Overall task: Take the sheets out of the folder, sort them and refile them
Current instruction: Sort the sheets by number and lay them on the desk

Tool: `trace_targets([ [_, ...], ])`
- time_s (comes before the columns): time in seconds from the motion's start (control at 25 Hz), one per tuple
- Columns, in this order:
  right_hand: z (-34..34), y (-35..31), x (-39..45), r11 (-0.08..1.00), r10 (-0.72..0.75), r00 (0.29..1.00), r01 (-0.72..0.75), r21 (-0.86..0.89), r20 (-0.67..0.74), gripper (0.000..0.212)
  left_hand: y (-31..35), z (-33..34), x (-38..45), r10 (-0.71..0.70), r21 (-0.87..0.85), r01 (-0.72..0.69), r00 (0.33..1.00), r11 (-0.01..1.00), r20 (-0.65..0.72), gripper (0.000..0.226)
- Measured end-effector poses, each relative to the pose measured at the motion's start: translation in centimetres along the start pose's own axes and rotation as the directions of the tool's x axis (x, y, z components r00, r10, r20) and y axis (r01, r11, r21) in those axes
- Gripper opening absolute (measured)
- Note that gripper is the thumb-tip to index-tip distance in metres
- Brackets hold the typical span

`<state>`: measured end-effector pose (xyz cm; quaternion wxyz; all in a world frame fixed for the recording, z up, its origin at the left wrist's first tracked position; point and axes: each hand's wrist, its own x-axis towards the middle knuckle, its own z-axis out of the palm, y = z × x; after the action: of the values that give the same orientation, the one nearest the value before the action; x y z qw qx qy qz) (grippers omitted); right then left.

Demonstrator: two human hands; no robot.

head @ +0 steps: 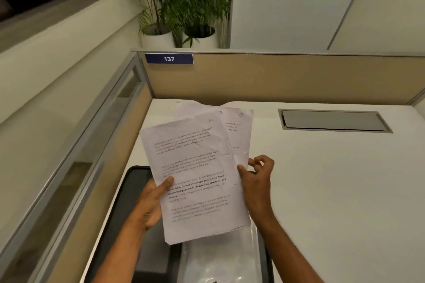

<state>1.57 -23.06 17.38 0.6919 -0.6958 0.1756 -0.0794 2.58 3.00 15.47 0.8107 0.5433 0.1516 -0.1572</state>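
**Sheets fanned in both hands, sorting in hand**

The white printed paper sheets [197, 174] are being held up over the near edge of the white desk [322, 179], above the open dark folder [133, 190] with its clear plastic sleeve [220, 257]. I am working from the left: my left hand [151, 202] is gripping the stack's lower left edge, thumb across the front page, the one with a handwritten 10 at its top corner. Behind it, to the right, a sheet marked 3 [239, 131] is fanning out. My right hand [255, 177] is pinching that right edge, its other fingers curled loosely. I judge this as the sorting step: the numbers are out of order. To do it well I am keeping the left grip firm while the right peels one sheet only, reading each corner number before placing it. The pages look creased, so a slow pull is safer.
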Motion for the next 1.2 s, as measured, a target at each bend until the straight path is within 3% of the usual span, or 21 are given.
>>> trace_targets([
  [0.12, 1.7, 0.0, -0.6, 0.997, -0.072, 0.991, 0.076, -0.027, 0.109, 0.024, 0.9, -1.4, 0.0, -0.031, 0.023, 0.031, 0.999, 0.999, 0.018, 0.036],
  [0.28, 1.8, 0.3, -0.6, 0.99, 0.133, 0.939, -0.142, 0.005, 0.317, 0.024, 0.2, -2.7, -0.1, -0.078, 0.045, 0.077, 0.997, 0.996, 0.023, 0.039],
  [0.44, 0.7, 1.3, -0.4, 0.986, 0.163, 0.965, -0.153, -0.064, 0.204, 0.017, -1.4, -2.4, -0.6, -0.127, 0.017, 0.127, 0.992, 0.992, 0.001, 0.043],
  [0.68, -2.8, 2.5, -1.0, 0.988, 0.149, 0.983, -0.152, 0.012, 0.109, 0.06, -3.5, 0.7, -2.5, -0.128, 0.016, 0.129, 0.991, 0.992, -0.033, 0.036],
  [0.92, -5.5, 1.8, -1.1, 0.991, 0.122, 0.99, -0.125, 0.039, 0.068, 0.039, -4.5, 3.9, -3.8, -0.086, 0.006, 0.087, 0.994, 0.996, -0.066, 0.04],
  [1.2, -6.6, 1.0, -0.6, 0.987, 0.117, 0.97, -0.137, 0.08, 0.215, 0.022, -5.0, 3.6, -6.0, -0.028, -0.03, 0.025, 0.994, 0.999, -0.103, 0.041],
])
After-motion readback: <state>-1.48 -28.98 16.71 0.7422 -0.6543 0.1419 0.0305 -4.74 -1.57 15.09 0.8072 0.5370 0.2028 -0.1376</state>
